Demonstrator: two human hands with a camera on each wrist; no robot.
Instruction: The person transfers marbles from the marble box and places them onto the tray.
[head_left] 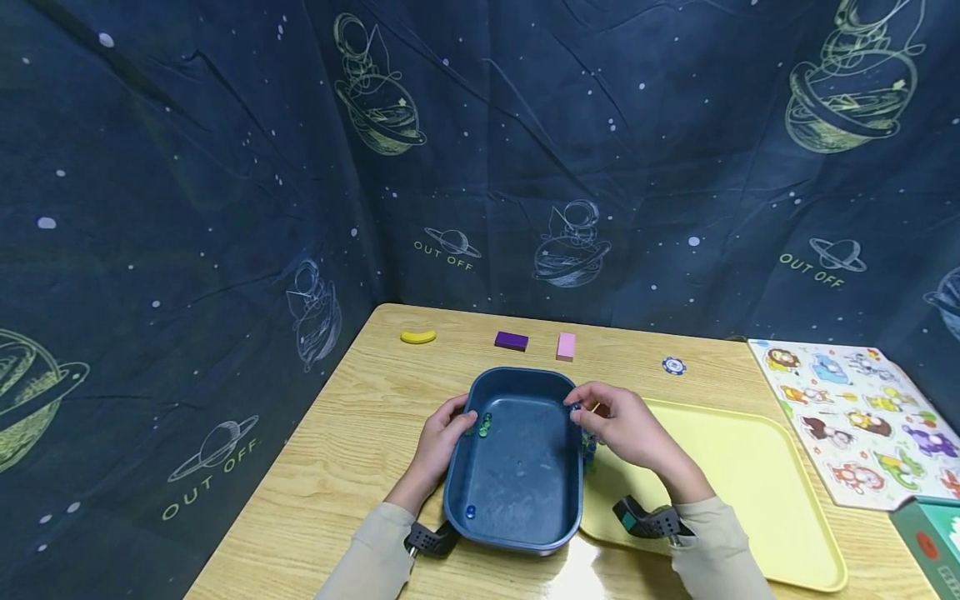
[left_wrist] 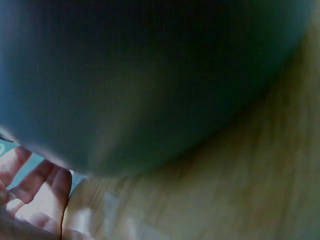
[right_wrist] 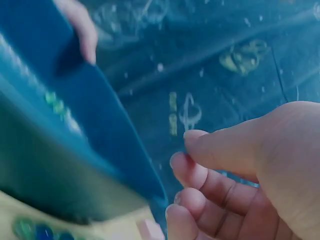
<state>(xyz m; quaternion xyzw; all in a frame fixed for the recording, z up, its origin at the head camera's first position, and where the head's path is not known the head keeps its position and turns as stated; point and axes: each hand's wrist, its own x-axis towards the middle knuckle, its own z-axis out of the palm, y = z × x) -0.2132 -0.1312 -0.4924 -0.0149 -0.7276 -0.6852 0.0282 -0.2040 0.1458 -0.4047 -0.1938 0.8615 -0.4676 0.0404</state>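
A dark blue rectangular bin (head_left: 517, 467) stands at the middle of the table, its right side over the yellow tray's left part. My left hand (head_left: 442, 437) grips its left rim, thumb over the edge. Inside the bin are several green marbles (head_left: 485, 425) near the left wall and one blue marble (head_left: 470, 512) near the front. Above the bin's right rim, my right hand (head_left: 618, 421) pinches a small blue marble (head_left: 575, 407) between thumb and fingertips; the right wrist view hardly shows it. Several blue and green marbles (head_left: 588, 447) lie against the bin's right side, partly hidden.
The yellow tray (head_left: 735, 483) lies to the right. Behind the bin are a yellow toy banana (head_left: 417, 337), a purple block (head_left: 512, 341), a pink block (head_left: 566, 347) and a poker chip (head_left: 673, 366). An animal puzzle board (head_left: 862, 417) and a green box (head_left: 930, 542) sit at the far right.
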